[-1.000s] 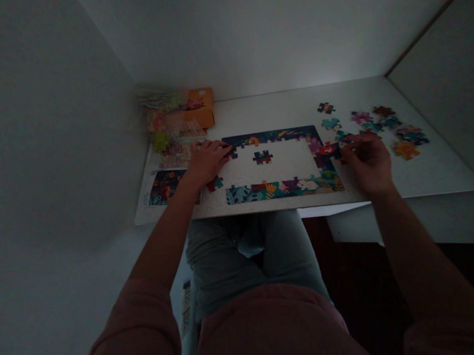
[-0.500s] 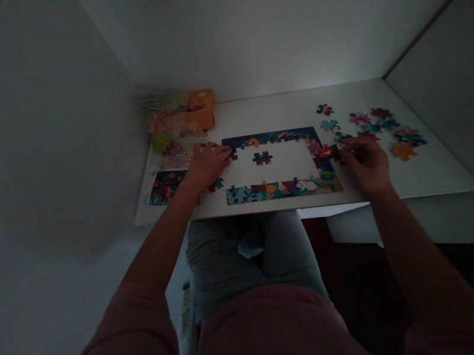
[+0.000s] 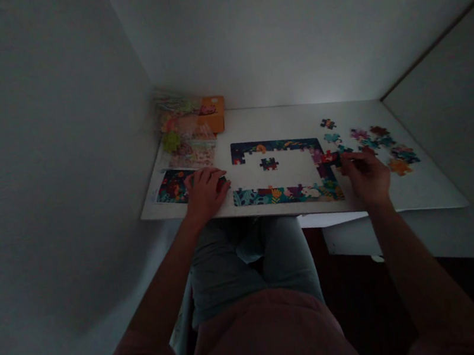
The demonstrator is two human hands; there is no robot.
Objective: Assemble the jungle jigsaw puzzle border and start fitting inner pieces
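A jigsaw puzzle [image 3: 283, 194] lies on the white table [image 3: 419, 190], with its border assembled and a bare middle. One single piece [image 3: 269, 164] sits inside the frame. My left hand [image 3: 204, 194] rests at the puzzle's left end, fingers curled over a loose piece [image 3: 222, 180]. At the puzzle's right border, my right hand [image 3: 366, 174] has its fingertips pinched on a dark piece [image 3: 335, 157]. Several loose pieces [image 3: 375, 140] lie scattered beyond that hand. The light is dim.
A picture card [image 3: 170, 186] lies left of my left hand. Plastic bags [image 3: 188, 137] and an orange box [image 3: 214, 113] fill the back left corner. Walls close in at the left, back and right. My lap is below the table's front edge.
My left hand slid from the puzzle's top-left corner towards me, onto the loose piece by the left end. My right hand stays at the right border. The view has shifted slightly.
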